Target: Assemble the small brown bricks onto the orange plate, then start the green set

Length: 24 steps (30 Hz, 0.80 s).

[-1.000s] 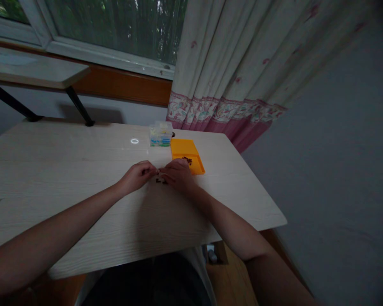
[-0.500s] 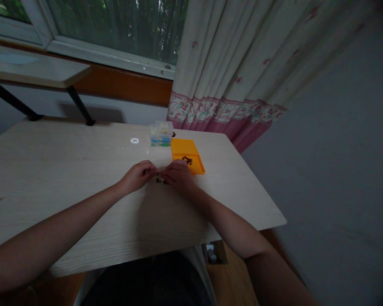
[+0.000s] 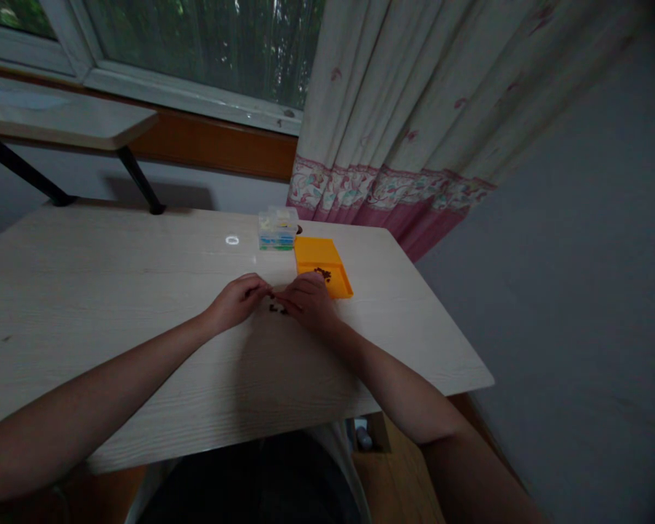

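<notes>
My left hand (image 3: 241, 299) and my right hand (image 3: 308, 300) meet fingertip to fingertip just above the table. Both are closed in a pinch around something small and dark, too tiny to name. Right below the fingers, a few small dark pieces (image 3: 274, 308) lie on the tabletop, partly hidden by my right hand. Beyond that hand an orange box (image 3: 316, 252) lies opened flat, with a heap of small dark brown pieces (image 3: 323, 274) in its nearer half. My right hand overlaps the box's near left corner in view.
Behind the orange box, a clear plastic case (image 3: 276, 230) with blue and green contents stands on the pale wooden table (image 3: 114, 291). A raised shelf (image 3: 87, 124) on black legs is at the back left. A curtain (image 3: 382, 145) and a wall border the right side.
The view has shifted very slightly. Both hands stay fingertip to fingertip in nearly the same place, with only small finger movement.
</notes>
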{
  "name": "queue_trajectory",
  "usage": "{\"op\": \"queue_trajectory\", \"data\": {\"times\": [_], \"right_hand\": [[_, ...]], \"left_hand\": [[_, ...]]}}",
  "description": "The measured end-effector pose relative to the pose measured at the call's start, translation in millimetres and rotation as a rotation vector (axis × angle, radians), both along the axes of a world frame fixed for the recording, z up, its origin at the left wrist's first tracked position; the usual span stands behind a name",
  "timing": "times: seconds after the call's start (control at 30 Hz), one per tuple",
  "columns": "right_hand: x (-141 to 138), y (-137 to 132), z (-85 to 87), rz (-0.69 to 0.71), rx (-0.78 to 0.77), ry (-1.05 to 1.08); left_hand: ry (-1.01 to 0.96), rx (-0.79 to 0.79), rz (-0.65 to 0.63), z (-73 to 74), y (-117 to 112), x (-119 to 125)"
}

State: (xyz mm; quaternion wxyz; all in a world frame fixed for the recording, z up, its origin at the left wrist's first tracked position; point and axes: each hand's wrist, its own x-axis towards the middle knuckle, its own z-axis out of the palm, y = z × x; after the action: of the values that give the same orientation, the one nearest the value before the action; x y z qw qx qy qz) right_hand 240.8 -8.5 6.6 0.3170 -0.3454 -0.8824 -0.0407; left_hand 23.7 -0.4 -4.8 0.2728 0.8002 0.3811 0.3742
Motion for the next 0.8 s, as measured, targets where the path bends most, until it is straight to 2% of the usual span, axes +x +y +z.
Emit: {"op": "queue_trajectory", "data": {"times": [0.23,0.43,0.67,0.8], "right_hand": [[7,0,6.1,-0.042,0.024,0.025],[23,9,13.6,-0.155,0.016,0.061],[51,30,12.0,-0.307,0.056,0.103],[62,37,13.7,-0.407,0.084,0.140]], "left_hand": [[0.008,0.003,0.015,-4.1,1,-1],[0.065,0.010,0.009,2.4,-2,0],[0.254,0.088,-0.079,2.7,-3,0],[0.350,0.121,-0.078,0.9,-4,-1]]}}
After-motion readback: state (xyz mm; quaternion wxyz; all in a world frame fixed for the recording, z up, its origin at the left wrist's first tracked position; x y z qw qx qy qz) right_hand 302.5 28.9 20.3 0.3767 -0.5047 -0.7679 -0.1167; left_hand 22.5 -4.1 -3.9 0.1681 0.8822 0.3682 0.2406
